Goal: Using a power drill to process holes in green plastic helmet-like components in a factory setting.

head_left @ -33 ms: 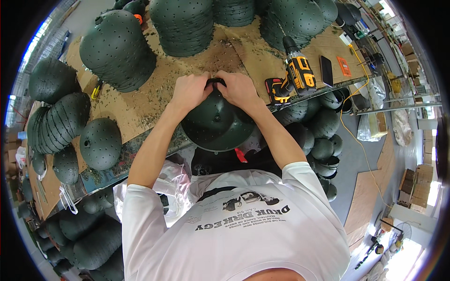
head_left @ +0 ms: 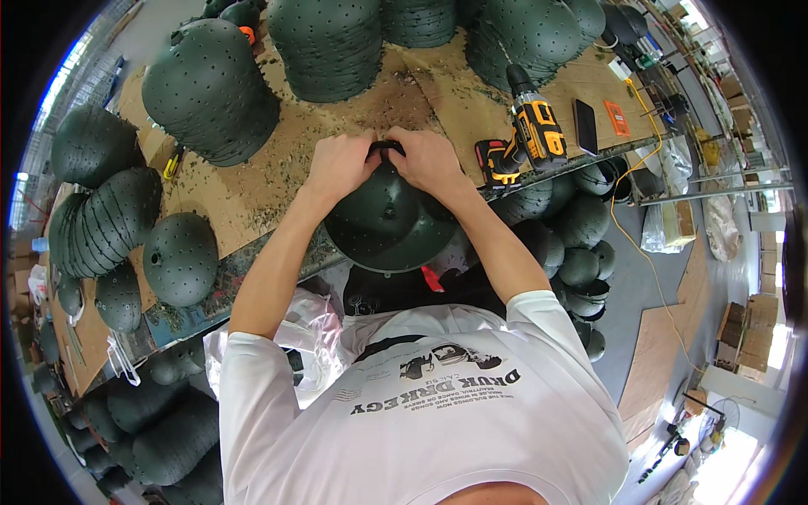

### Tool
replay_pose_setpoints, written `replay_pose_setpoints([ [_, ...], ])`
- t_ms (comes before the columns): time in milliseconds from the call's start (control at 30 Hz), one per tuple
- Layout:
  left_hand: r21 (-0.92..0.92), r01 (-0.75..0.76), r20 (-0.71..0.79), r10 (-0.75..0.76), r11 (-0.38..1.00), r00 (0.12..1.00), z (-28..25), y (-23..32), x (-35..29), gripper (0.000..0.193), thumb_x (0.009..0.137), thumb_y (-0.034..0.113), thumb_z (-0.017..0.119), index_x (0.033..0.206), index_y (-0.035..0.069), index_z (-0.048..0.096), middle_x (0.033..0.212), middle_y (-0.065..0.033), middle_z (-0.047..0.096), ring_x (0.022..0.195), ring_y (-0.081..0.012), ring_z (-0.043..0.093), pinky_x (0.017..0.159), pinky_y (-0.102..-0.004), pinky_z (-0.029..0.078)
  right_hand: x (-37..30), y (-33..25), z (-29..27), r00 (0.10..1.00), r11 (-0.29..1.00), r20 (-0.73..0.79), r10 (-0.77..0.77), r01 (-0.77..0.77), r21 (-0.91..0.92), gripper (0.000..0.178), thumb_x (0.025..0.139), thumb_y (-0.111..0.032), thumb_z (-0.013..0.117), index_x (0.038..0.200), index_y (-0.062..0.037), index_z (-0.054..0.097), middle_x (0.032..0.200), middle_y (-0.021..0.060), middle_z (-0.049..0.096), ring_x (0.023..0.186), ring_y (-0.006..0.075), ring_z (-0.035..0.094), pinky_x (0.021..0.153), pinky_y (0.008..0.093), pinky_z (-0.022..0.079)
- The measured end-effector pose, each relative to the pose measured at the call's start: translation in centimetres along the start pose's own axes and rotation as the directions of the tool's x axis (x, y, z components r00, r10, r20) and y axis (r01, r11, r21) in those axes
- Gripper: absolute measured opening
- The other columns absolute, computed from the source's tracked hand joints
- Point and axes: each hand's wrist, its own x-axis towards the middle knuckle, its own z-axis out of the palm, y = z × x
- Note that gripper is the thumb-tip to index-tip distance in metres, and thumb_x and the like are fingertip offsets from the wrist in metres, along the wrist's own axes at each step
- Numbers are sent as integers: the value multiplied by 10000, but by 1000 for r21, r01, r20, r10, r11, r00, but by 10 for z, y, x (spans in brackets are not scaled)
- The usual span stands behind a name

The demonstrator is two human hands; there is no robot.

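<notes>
At the near edge of the bench I hold a dark green plastic bowl-shaped shell [head_left: 391,223], its hollow side turned toward me. My left hand [head_left: 343,162] is closed on its far rim, left of the middle. Close beside it, my right hand [head_left: 427,160] grips the same rim, thumbs nearly meeting. The fingers behind the rim are partly hidden. To the right of my right hand, a yellow and black cordless drill [head_left: 534,126] lies on the bench with a long bit fitted.
Tall stacks of drilled green shells [head_left: 328,50] stand along the back, and more shells [head_left: 179,259] sit at the left. A yellow cutter knife [head_left: 173,162], a phone [head_left: 585,128] and an orange packet [head_left: 617,119] lie on the cardboard-covered bench [head_left: 379,114]. Shavings are scattered there. A yellow cord [head_left: 644,244] hangs at the right.
</notes>
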Motion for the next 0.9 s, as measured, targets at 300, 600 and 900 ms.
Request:
replay_pose_setpoints([
  [300,-42,3,26,-2,999,1000,-3,-2,2,179,864,201,685,981,68,659,831,-203,696,791,-417,674,719,-517,530,6,-4,-4,1000,999,7,30,-30,-26,270,901,-318,639,1054,-95,634,882,176,711,875,383,694,757,513,540],
  [600,28,-6,55,5,1000,998,-4,5,13,224,860,226,701,1044,101,672,838,-208,701,811,-418,681,711,-520,538,6,10,2,1000,1000,-23,17,-17,-16,262,891,-297,632,1082,-120,656,880,172,722,862,379,701,767,517,541],
  [900,-4,-64,-47,64,998,997,-1,4,-3,164,879,161,661,1033,103,661,825,-207,694,776,-429,673,682,-526,529,6,6,14,996,990,39,-80,84,-112,255,879,-253,633,1101,-128,642,889,86,726,867,297,707,816,460,464],
])
